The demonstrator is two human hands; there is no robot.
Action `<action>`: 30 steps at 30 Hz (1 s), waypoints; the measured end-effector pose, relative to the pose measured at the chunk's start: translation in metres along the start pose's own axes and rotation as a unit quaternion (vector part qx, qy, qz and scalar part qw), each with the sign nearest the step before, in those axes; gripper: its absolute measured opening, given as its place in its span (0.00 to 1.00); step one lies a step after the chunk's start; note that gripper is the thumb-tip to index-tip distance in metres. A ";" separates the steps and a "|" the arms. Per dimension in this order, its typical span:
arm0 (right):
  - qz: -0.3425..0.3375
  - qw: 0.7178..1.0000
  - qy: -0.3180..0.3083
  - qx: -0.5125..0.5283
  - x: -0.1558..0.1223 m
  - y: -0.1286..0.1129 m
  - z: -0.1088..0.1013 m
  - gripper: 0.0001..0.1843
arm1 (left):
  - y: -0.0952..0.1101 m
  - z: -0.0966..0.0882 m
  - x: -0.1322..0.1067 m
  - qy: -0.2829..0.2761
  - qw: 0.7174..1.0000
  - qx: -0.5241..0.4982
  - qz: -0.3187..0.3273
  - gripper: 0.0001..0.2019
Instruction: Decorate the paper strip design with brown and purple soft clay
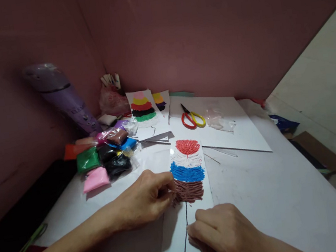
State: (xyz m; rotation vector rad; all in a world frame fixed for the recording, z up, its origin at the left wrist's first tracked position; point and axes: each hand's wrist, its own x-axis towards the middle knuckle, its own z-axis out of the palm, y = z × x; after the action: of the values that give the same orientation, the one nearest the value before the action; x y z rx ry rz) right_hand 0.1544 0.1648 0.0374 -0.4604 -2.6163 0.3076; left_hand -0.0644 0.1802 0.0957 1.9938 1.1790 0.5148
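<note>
A white card (174, 242) lies before me with textured bands of red, white, blue (188, 171) and brown clay (191, 190) and a black line running down below them. My left hand (149, 197) is closed in a pinch at the left edge of the brown band; whatever its fingertips hold is hidden or too small to name. My right hand (225, 230) rests with curled fingers on the card's lower right, beside the black line (185, 240). Its fingertips are partly hidden, so I cannot make out anything in them.
Bagged coloured clay (88, 160) is piled at the left. Scissors (192, 119) with red and yellow handles lie on a white board (232, 121). A finished-looking striped card (144, 112) leans at the back near another. A purple umbrella-like tube (64, 99) leans on the wall.
</note>
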 end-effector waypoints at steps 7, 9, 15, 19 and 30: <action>0.010 1.000 0.000 0.005 0.001 -0.001 -0.003 0.13 | -0.003 0.003 -0.001 -0.003 0.998 0.066 -0.008 0.07; 0.012 1.000 0.002 0.011 0.002 -0.001 -0.004 0.13 | -0.001 0.002 -0.001 -0.002 0.997 0.080 -0.015 0.08; 0.012 1.000 -0.010 0.010 0.002 -0.002 -0.005 0.15 | 0.002 -0.003 -0.001 0.011 0.995 0.094 -0.035 0.09; 0.013 1.000 -0.016 0.004 0.001 -0.004 -0.004 0.16 | -0.001 -0.004 0.000 0.020 0.993 0.112 -0.038 0.08; 0.012 1.000 -0.008 0.011 -0.001 0.000 0.000 0.15 | -0.007 -0.015 -0.002 0.079 0.994 0.070 -0.030 0.06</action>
State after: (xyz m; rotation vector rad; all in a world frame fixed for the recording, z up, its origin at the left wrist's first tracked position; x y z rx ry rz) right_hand 0.1554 0.1646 0.0364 -0.4850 -2.6220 0.3478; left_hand -0.0792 0.1862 0.1001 2.0579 1.4009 0.5818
